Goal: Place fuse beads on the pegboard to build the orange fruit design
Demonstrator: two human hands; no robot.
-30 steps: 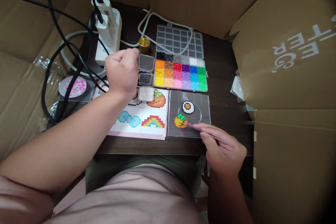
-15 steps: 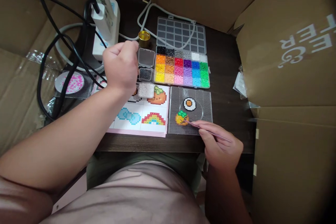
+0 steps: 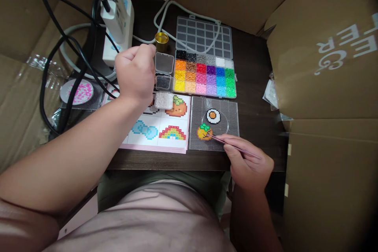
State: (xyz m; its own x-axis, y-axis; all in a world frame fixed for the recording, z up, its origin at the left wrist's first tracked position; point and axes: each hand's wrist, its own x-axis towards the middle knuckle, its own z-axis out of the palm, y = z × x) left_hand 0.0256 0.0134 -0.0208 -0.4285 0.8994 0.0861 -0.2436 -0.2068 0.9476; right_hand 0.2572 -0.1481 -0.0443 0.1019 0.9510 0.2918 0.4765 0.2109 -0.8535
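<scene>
Pink tweezers, one pair: slanted low in the gripping fingers of your right hand, tips at the orange bead fruit on the clear pegboard; the slant probably keeps your knuckles off the beads. Left hand: fingers curled into a fist; contents, if any, cannot be told. Pattern sheet: just beside the pegboard, likely for easy checking. Room: desk widest rightward, toward the cardboard wall; front edge near the pegboard; power strip crowding your left.

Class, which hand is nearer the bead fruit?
Right: the right hand is close, to the lower right of the bead fruit; the left hand is farther, to its upper left.
</scene>
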